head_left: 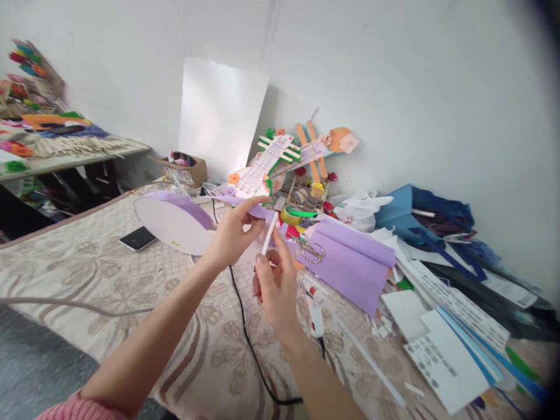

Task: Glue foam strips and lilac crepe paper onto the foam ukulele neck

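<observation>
My left hand (231, 233) grips the edge of a guitar-shaped white foam cutout (168, 224) edged with a purple paper strip (184, 201), held up above the patterned mat. My right hand (275, 286) is just below and to the right, fingers pinched on a thin white strip (269, 233) that stands upright against the cutout. A white glue gun (315, 309) lies on the mat right of my right wrist, its black cord (249, 344) trailing toward me.
Folded purple crepe paper (350, 259) with scissors (311, 251) on it lies to the right. A phone (137, 238) is at the left. Finished paper guitars (280, 160) lean on the wall. Papers and bags (441, 303) crowd the right side; a cluttered shelf (52, 146) stands at the far left.
</observation>
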The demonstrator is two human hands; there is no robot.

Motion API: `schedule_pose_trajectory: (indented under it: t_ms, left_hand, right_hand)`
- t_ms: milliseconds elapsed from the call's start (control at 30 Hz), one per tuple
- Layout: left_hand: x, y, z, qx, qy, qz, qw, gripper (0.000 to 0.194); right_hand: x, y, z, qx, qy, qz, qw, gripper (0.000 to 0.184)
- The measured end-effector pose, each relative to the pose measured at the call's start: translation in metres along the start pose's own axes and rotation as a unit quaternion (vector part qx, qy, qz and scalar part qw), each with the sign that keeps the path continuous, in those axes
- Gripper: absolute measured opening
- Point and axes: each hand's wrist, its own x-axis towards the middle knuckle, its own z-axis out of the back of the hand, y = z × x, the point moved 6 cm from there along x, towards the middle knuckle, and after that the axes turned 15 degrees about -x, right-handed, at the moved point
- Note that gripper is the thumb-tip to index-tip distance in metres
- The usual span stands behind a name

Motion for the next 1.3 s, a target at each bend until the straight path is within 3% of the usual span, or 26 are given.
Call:
schedule_pose_trajectory:
  t_ms: [1300]
  left_hand:
    - [-0.0002, 0.0012, 0.0032, -0.011, -0.006, 0.010, 1.000, 0.048]
  right_hand:
    - [-0.0007, 0.0021, -0.0026, 0.026, 0.003, -0.004, 1.000, 0.056]
